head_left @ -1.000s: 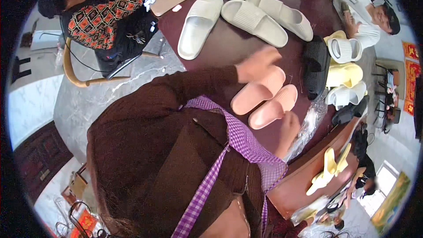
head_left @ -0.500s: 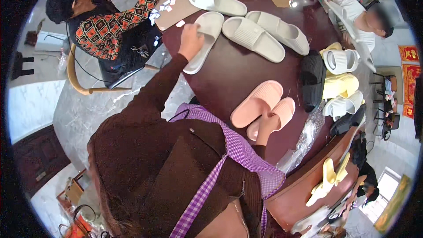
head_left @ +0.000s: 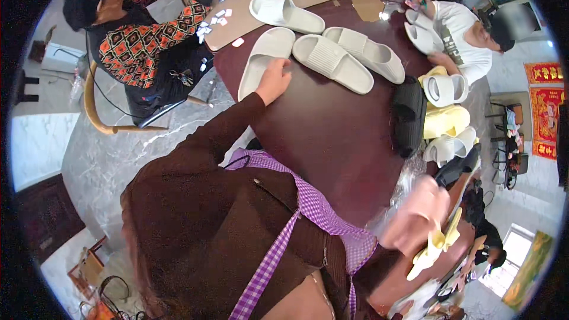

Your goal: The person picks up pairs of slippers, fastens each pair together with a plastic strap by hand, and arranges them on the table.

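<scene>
A pair of pink slide slippers point(head_left: 419, 210), smeared by motion, is in the air over the right edge of the dark red table. My right hand carries them; its fingers are mostly hidden behind the slippers. My left hand point(head_left: 274, 81) hovers by the right edge of a beige-grey slipper point(head_left: 267, 47), thumb apart from loosely bent fingers, with nothing in it. Just right of that slipper lie two more beige-grey slippers point(head_left: 333, 63) side by side, their toes toward the far left. Beyond them rests a whitish ribbed slipper point(head_left: 285, 14).
Black slippers point(head_left: 408, 115), yellow slippers point(head_left: 446, 121) and white slippers point(head_left: 446, 90) line the table's right side. Clear plastic wrap point(head_left: 409, 181) lies nearby. A seated person point(head_left: 139, 47) works at the far left; another point(head_left: 468, 41) holds whitish slippers at the far right. Yellow slippers point(head_left: 435, 249) sit on a lower surface.
The pink slippers have left the table and moved right, toward me, with my right hand. My left hand has let go of the beige-grey slipper and shifted slightly right. The person opposite has lowered pale slippers.
</scene>
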`<state>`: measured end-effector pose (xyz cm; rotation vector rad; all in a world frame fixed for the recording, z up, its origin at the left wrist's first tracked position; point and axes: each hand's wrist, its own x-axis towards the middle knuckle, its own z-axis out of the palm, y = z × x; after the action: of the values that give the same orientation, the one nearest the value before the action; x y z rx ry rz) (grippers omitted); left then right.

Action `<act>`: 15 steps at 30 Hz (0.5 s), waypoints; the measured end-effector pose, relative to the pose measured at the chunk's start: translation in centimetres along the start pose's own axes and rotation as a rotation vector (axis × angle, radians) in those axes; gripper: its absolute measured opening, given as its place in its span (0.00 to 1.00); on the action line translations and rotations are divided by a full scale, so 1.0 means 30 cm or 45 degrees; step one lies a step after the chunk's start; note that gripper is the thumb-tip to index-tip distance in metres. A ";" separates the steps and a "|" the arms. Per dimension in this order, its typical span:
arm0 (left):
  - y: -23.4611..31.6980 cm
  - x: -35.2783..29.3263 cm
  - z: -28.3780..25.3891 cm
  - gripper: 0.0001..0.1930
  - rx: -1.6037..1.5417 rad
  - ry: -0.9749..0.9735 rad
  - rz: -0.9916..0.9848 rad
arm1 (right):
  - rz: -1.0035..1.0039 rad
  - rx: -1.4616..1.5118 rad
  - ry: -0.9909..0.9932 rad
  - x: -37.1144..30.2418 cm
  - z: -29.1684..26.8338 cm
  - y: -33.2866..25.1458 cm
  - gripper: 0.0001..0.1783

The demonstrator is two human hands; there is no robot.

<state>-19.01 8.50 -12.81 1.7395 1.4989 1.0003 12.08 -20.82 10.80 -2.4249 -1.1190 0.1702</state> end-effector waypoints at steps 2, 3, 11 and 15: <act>-0.019 0.064 -0.061 0.16 0.104 0.199 0.180 | -0.124 0.471 0.180 0.006 -0.206 0.342 0.24; -0.031 0.094 -0.086 0.17 0.152 0.295 0.270 | -0.182 0.704 0.270 0.062 -0.289 0.490 0.26; -0.239 0.162 -0.174 0.22 0.310 0.326 -0.049 | 0.368 0.247 0.217 0.278 0.000 0.939 0.18; -0.255 0.078 -0.163 0.25 0.289 0.198 -0.203 | 0.179 0.203 -0.421 0.393 0.497 0.624 0.18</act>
<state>-26.97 11.93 -16.42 1.6926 1.8813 0.9303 28.34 -17.23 -10.03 -2.3851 -1.0221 0.7003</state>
